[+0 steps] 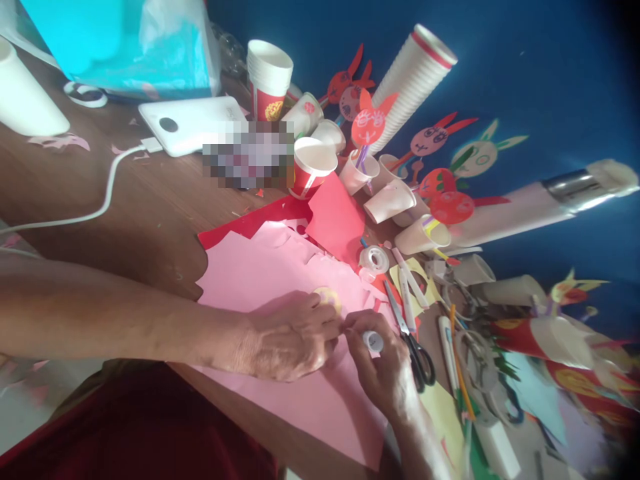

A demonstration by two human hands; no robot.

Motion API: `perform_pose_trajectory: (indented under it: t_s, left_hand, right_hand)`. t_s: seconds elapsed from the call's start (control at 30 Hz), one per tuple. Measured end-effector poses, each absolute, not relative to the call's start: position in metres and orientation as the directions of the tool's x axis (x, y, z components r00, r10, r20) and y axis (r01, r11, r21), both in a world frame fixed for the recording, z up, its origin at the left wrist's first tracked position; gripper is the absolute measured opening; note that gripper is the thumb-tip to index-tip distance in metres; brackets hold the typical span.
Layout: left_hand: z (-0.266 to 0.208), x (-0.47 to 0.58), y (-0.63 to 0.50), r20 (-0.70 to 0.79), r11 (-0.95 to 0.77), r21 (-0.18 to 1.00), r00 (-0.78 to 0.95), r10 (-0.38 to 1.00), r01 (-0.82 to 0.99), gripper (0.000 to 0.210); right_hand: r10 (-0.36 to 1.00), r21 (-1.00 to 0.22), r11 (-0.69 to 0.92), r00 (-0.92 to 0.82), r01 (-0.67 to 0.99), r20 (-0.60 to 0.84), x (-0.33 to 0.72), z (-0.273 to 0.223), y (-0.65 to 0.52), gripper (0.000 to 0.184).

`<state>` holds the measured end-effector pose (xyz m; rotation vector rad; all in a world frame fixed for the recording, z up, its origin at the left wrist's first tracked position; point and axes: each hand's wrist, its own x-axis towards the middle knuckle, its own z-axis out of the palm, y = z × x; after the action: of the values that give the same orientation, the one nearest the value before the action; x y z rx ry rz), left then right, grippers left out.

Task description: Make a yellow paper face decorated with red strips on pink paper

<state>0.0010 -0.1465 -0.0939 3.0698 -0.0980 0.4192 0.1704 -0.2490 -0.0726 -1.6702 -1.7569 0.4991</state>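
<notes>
My left hand (295, 340) rests over the pink paper sheet (245, 273), its fingers curled and closed. A small round yellow paper piece (327, 298) shows just beyond its knuckles; whether the fingers grip it is hidden. Close by, my right hand (383, 370) is closed around a white marker (373, 341), of which only the round end shows. The fingertips of both hands nearly meet. To the right of that hand lie black-handled scissors (423, 363), with more white markers (407, 300) and a clear tape roll (374, 259) farther back.
Paper cups (313, 163) and red paper rabbit heads (369, 127) on sticks line the back. A tall cup stack (413, 80) leans there. A white power bank (193, 123) with a cable lies at back left. Cords, cups and a white adapter (495, 443) crowd the right.
</notes>
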Motion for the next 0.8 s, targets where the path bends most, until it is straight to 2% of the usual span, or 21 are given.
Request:
perform_pose_trajectory:
  t_s: [0.1,0.23,0.53,0.67,0.8]
  left_hand:
    - [-0.094,0.001,-0.147,0.289,-0.997,0.039,0.956,-0.046,-0.059,0.005]
    - [-0.093,0.000,-0.147,0.296,-0.998,0.022,0.954,-0.053,-0.062,0.008]
    - [-0.092,0.002,-0.146,0.309,-0.998,-0.003,0.949,-0.063,-0.065,0.007]
    - [-0.092,0.002,-0.146,0.299,-0.998,0.001,0.952,-0.063,-0.066,0.011]
    - [-0.092,0.001,-0.146,0.275,-0.999,-0.004,0.960,-0.046,-0.047,0.010]
  right_hand:
    - [0.985,-0.651,0.101,0.014,0.752,0.170,0.170,-0.075,-0.248,0.010]
    - [0.975,-0.637,0.118,0.032,0.762,0.220,0.173,-0.070,-0.249,0.011]
    - [0.965,-0.668,0.092,0.099,0.738,0.242,0.172,-0.068,-0.250,0.010]
    - [0.979,-0.644,0.104,0.036,0.758,0.199,0.170,-0.072,-0.247,0.010]
    - [0.987,-0.683,0.023,0.093,0.730,0.133,0.174,-0.071,-0.250,0.008]
